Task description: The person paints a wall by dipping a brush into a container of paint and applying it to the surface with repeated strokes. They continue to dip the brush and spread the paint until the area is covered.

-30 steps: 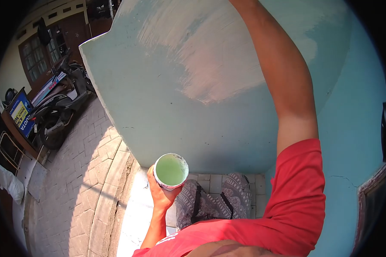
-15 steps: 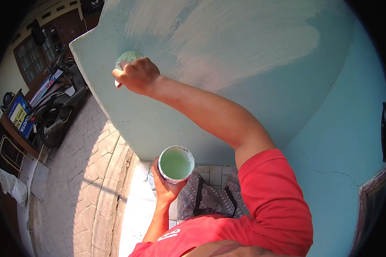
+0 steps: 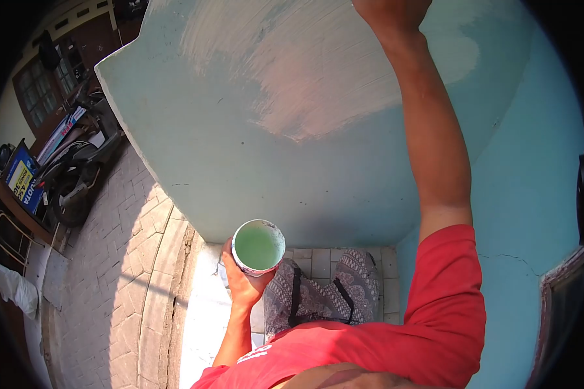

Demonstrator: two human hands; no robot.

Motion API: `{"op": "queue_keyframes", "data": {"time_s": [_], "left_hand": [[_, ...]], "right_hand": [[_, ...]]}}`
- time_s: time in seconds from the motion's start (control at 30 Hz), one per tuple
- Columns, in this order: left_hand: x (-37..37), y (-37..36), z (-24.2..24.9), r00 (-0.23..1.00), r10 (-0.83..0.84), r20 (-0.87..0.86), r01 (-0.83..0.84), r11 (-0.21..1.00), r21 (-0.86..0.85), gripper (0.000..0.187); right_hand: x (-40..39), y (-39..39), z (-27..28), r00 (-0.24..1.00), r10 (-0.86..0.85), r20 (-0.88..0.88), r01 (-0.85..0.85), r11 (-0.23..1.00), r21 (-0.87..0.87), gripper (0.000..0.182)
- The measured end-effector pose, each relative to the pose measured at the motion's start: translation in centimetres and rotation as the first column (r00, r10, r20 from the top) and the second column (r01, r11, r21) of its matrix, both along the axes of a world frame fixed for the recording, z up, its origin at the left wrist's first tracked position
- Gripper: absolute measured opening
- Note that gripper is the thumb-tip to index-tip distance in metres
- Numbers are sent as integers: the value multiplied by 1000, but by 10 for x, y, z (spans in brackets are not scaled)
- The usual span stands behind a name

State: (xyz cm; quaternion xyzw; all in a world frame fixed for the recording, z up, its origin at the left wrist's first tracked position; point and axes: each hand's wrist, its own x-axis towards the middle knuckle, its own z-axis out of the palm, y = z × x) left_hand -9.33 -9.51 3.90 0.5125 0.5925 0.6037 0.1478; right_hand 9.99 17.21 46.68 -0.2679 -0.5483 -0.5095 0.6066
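My left hand (image 3: 245, 284) is wrapped round a small paint bucket (image 3: 280, 241), held upright over my knees. Pale green paint (image 3: 256, 247) fills part of it. At the top edge of the view, my right hand (image 3: 396, 11) is closed in front of the low wall (image 3: 259, 175). The paintbrush seen in this hand half a second ago is hidden now, above the frame or behind the fingers. Broad whitish strokes (image 3: 324, 84) cover the upper part of the blue-green wall, left of and below that hand.
A light-blue side wall (image 3: 499, 220) with a crack rises at the right. White floor tiles (image 3: 321, 266) lie under my patterned trousers (image 3: 357, 275). Beyond the wall's left edge runs a paved lane (image 3: 110, 279), with a parked motorbike (image 3: 78, 181) and signboards (image 3: 26, 178).
My right hand has swung from the wall's left side up and right to the top edge, and the brush has gone out of sight. The left hand still holds the bucket.
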Motion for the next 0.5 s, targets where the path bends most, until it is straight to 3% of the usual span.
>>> {"op": "queue_keyframes", "data": {"time_s": [0.03, 0.07, 0.1, 0.23, 0.27, 0.33, 0.37, 0.43, 0.47, 0.5], "left_hand": [[1, 4, -5, 1000, -2, 1, 2, 1000, 6, 104], [2, 8, -13, 1000, -22, 17, 21, 999, 33, 105], [3, 12, -16, 999, -41, 32, 39, 997, 60, 106], [12, 14, -6, 995, -88, 41, 85, 995, 60, 107], [14, 13, -6, 996, -68, 51, 66, 997, 42, 107], [16, 11, -7, 997, -52, 53, 51, 999, 17, 108], [15, 9, -9, 997, -51, 55, 50, 999, 18, 108], [13, 8, -11, 997, -51, 60, 50, 999, 21, 109], [11, 5, -12, 997, -50, 50, 50, 999, 18, 109], [9, 3, -12, 998, -49, 40, 48, 999, 15, 109]], "right_hand": [[-22, -6, -23, 992, 87, 92, -74, 987, -143, 11], [-44, 14, -57, 976, 49, 213, -46, 999, -20, 11], [-74, 16, -86, 925, 232, 302, -234, 972, -28, 13], [-165, -8, -197, 739, 537, 407, -375, 830, -414, 11], [-175, -13, -206, 739, 538, 405, -376, 829, -415, 11], [-179, -30, -205, 622, 749, 230, -443, 578, -686, 6], [-173, -27, -197, 646, 746, 161, -373, 493, -786, 7], [-136, -18, -154, 756, 640, 136, -406, 621, -670, 4], [-113, 1, -128, 766, 642, 35, -532, 664, -526, 6], [-81, 12, -97, 809, 587, -30, -530, 707, -468, 9]]}}
